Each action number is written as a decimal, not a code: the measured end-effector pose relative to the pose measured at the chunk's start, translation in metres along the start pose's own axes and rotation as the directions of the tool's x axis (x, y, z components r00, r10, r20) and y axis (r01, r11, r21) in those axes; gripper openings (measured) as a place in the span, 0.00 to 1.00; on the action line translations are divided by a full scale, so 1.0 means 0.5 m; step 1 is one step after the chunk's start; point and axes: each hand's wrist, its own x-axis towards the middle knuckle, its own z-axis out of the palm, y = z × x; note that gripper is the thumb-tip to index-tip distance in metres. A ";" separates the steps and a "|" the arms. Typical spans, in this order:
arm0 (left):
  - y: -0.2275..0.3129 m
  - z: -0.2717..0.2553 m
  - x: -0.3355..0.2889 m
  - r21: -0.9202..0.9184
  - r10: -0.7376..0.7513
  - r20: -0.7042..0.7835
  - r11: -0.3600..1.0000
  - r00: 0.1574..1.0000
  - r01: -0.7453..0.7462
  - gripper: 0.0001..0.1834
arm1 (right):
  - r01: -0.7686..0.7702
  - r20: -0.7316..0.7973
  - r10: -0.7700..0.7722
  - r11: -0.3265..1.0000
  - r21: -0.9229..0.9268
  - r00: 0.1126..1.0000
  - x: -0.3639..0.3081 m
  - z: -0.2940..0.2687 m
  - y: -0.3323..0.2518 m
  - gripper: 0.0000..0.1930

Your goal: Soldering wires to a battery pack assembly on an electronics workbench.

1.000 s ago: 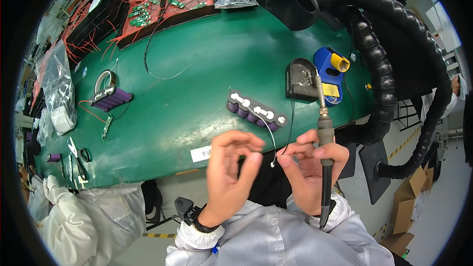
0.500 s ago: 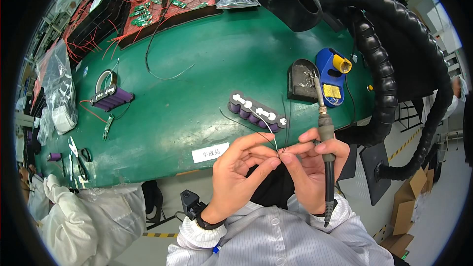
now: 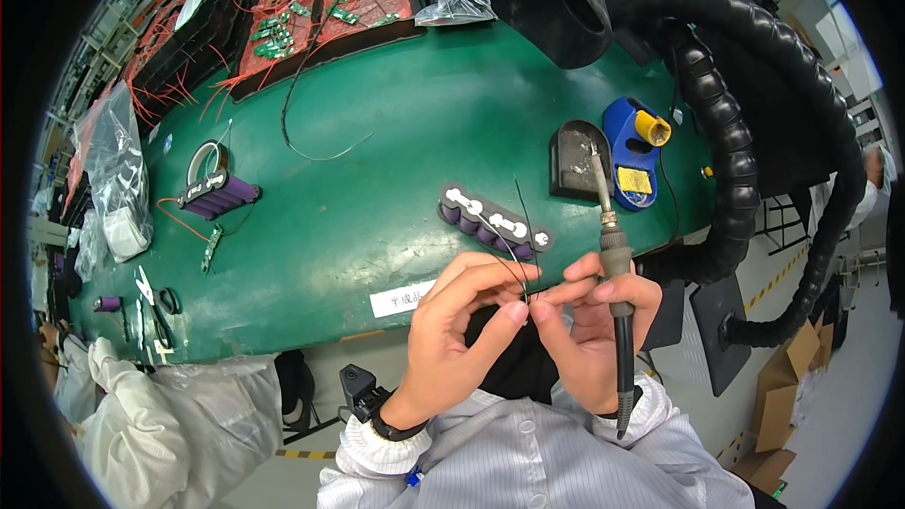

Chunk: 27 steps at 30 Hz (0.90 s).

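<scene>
My left hand point(image 3: 451, 339) is closed, its thumb and fingertips pinching thin wires. A black wire point(image 3: 521, 212) sticks up from the pinch, and a white wire point(image 3: 506, 240) runs from there over a purple battery pack point(image 3: 493, 223) lying just beyond. Fingertip to fingertip with it, my right hand point(image 3: 589, 344) pinches by the same wires. That hand also carries a soldering iron point(image 3: 615, 264) between its fingers, the metal tip pointing away from me and the cord end hanging down toward my wrist. The wire ends are mostly covered by my fingertips.
Beyond the iron stand a black holder point(image 3: 577, 160) and a blue stand with yellow sponge point(image 3: 634, 179). Black fume hoses point(image 3: 735, 132) curve along the right. Leftward lie another battery pack point(image 3: 219, 196), tape roll point(image 3: 204, 160) and scissors point(image 3: 156, 311). Trays of circuit boards point(image 3: 325, 33) line the back.
The black wires by my fingers have shifted, one now standing more upright over the pack. My right hand and the iron have moved slightly left; both hands keep pinching.
</scene>
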 end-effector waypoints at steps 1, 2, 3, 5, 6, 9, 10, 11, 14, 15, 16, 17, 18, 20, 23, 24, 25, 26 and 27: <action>-0.001 -0.007 0.006 0.079 0.046 0.031 0.996 0.998 -0.049 0.14 | 0.009 0.008 -0.009 1.000 -0.003 1.000 0.000 -0.001 0.002 0.31; 0.004 -0.005 0.011 0.078 0.026 -0.010 0.997 1.000 -0.025 0.13 | 0.016 0.015 -0.016 1.000 -0.010 1.000 0.001 -0.002 0.002 0.31; 0.014 0.001 0.015 0.078 0.006 -0.054 0.997 0.999 -0.002 0.11 | 0.023 0.023 -0.023 1.000 -0.014 0.999 0.001 -0.002 0.003 0.31; 0.020 0.006 0.024 0.045 -0.005 -0.120 0.999 0.993 0.010 0.09 | 0.025 0.028 -0.025 1.000 -0.019 0.999 0.001 -0.001 0.002 0.31; 0.019 0.006 0.028 0.015 0.005 -0.144 1.000 0.990 -0.003 0.09 | 0.022 0.028 -0.022 1.000 -0.013 0.999 0.000 0.001 0.002 0.31; 0.022 0.008 0.038 -0.115 -0.016 -0.214 0.993 0.977 -0.009 0.09 | -0.010 0.015 0.010 1.000 0.024 1.000 -0.003 0.005 -0.001 0.31; 0.023 0.009 0.041 -0.167 -0.033 -0.234 0.986 0.972 -0.007 0.09 | -0.019 0.017 0.019 1.000 0.024 1.000 -0.003 0.005 -0.003 0.31; 0.028 0.010 0.043 -0.193 -0.055 -0.255 0.981 0.965 0.005 0.09 | -0.014 0.024 0.014 1.000 0.018 1.000 -0.002 0.004 -0.003 0.31; 0.047 0.013 0.052 -0.257 -0.113 -0.288 0.966 0.951 0.037 0.10 | 0.014 0.040 -0.014 1.000 -0.006 0.999 0.000 0.002 0.003 0.32; 0.050 0.012 0.055 -0.269 -0.126 -0.285 0.962 0.950 0.047 0.10 | 0.020 0.042 -0.019 1.000 -0.009 0.999 -0.001 0.002 0.003 0.32; 0.053 0.011 0.057 -0.282 -0.140 -0.281 0.958 0.949 0.058 0.10 | 0.012 0.036 -0.011 1.000 -0.002 0.999 -0.003 0.003 0.003 0.32; 0.051 0.008 0.057 -0.305 -0.126 -0.259 0.951 0.958 0.043 0.10 | 0.004 0.030 -0.004 1.000 0.004 1.000 -0.003 0.005 0.003 0.32; 0.046 0.003 0.057 -0.330 -0.113 -0.237 0.944 0.965 0.029 0.10 | -0.004 0.025 0.004 1.000 0.010 1.000 -0.004 0.007 0.002 0.31; 0.040 -0.001 0.056 -0.373 -0.092 -0.217 0.928 0.972 0.004 0.11 | -0.003 0.022 0.002 1.000 0.008 1.000 -0.003 0.012 0.001 0.31; 0.036 -0.004 0.053 -0.357 -0.078 -0.242 0.934 0.967 -0.014 0.10 | 0.054 0.050 -0.052 0.998 -0.043 0.997 0.000 0.015 0.008 0.30; 0.037 -0.004 0.052 -0.305 -0.073 -0.259 0.952 0.963 -0.010 0.09 | 0.126 0.085 -0.117 0.986 -0.111 0.989 0.005 0.011 0.009 0.29; 0.039 -0.006 0.051 -0.252 -0.068 -0.276 0.968 0.959 -0.004 0.09 | 0.199 0.124 -0.178 0.964 -0.176 0.976 0.012 0.002 0.009 0.29; 0.043 -0.008 0.051 -0.154 -0.035 -0.294 0.988 0.955 -0.012 0.08 | 0.270 0.167 -0.235 0.933 -0.237 0.957 0.016 -0.004 0.009 0.29; 0.047 -0.010 0.053 -0.055 0.000 -0.307 0.998 0.952 -0.018 0.08 | 0.279 0.157 -0.247 0.932 -0.233 0.956 0.018 -0.007 0.009 0.28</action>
